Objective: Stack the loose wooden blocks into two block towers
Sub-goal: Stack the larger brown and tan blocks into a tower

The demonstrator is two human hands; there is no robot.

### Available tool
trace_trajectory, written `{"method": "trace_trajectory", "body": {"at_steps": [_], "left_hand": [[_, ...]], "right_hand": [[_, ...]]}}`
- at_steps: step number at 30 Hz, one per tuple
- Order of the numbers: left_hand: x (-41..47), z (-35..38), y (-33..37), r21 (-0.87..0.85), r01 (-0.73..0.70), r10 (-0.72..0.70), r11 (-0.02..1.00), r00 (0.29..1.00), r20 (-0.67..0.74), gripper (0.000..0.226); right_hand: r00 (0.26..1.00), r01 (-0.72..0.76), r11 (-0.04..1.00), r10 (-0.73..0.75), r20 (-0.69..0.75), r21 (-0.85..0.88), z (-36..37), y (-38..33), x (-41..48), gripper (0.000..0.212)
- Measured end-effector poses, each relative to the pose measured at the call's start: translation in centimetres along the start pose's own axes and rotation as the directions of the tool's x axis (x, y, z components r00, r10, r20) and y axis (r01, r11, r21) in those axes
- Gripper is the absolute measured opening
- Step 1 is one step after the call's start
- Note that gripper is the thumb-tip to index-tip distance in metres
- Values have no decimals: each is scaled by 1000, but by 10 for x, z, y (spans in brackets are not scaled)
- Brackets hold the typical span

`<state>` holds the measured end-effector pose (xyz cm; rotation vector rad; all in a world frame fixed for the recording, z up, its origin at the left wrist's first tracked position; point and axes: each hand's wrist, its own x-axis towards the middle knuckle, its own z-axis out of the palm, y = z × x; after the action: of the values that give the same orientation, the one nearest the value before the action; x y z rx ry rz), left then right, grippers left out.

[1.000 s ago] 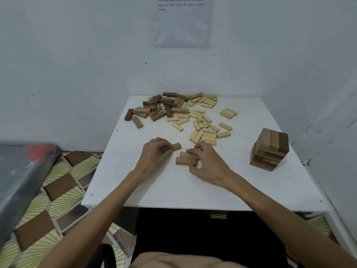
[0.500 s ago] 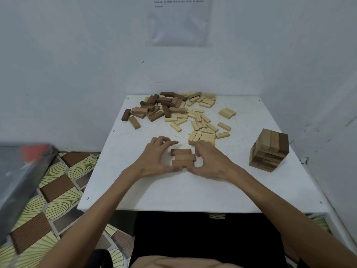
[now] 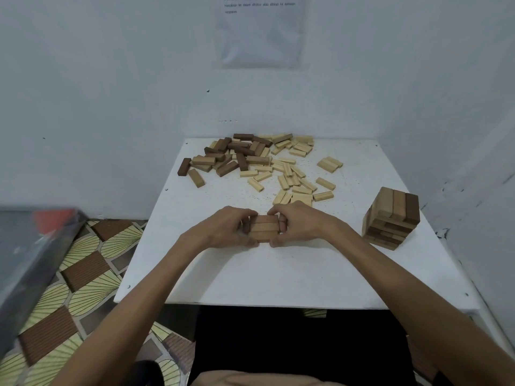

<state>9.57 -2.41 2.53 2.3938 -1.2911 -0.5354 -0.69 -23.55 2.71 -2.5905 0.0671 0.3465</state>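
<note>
Wooden blocks [image 3: 264, 162] lie in a loose pile at the upper centre of the white table [image 3: 278, 274], darker ones toward the left and pale ones toward the right. Just below the pile, at the centre of the frame, three of them sit side by side as a three-block row [image 3: 264, 228]. The left hand [image 3: 223, 229] wraps its left end and the right hand [image 3: 299, 225] its right end. Fingers are curled round the ends and both thumbs lie along the near side, seemingly pressing the pieces flush so they form a square base. At the right of the frame stands a short tower [image 3: 391, 218], well apart from the hands. The row looks to be the first layer of the second tower, placed far enough away that neither disturbs the other.
</note>
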Motion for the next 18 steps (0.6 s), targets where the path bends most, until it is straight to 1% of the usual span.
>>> {"method": "trace_trajectory", "body": {"at_steps": [3,6,9,18], "left_hand": [[1,-2,5,12,39,-40,999,999,36,73],[3,-5,9,34,57,-59,998,996,66,74],[3,-5,11,-2,71,-70,997,995,66,72],[3,-4,13,-22,96,-95,995,994,49,71]], "right_hand": [[1000,-14,1000,14,12,-3,0,0,3,77],[999,-19,1000,19,29,3,0,1,5,76],[999,-16,1000,16,39,3,-1,2,6,75],[999,-1,1000,1,53,-11,-4,0,5,76]]}}
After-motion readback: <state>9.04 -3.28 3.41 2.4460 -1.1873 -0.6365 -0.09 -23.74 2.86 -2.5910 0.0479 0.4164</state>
